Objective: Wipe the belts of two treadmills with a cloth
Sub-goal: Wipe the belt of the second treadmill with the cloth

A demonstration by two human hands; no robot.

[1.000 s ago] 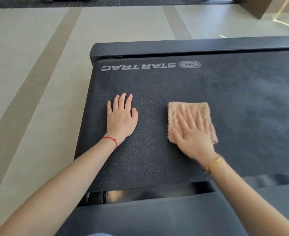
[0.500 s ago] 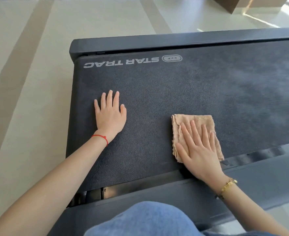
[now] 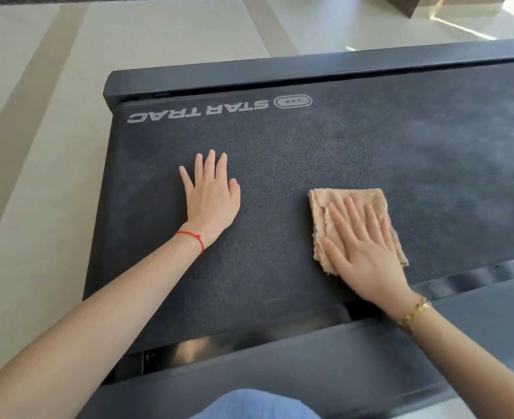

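Note:
A dark grey treadmill belt [image 3: 355,146] printed "STAR TRAC" fills the middle of the view. A folded tan cloth [image 3: 334,204] lies on the belt's near right part. My right hand [image 3: 361,255] presses flat on the cloth with straight, spread fingers, covering its lower half. My left hand [image 3: 211,198] rests flat on the bare belt to the left of the cloth, fingers straight, a red cord at the wrist. Only one treadmill shows.
The treadmill's dark side rails run along the far edge [image 3: 280,71] and the near edge [image 3: 325,358]. Beige floor with darker stripes [image 3: 37,146] lies to the left and beyond. A blue-clad knee [image 3: 249,403] shows at the bottom.
My right hand slid the cloth toward me and slightly right along the belt during the first half second. My left hand has stayed flat on the belt.

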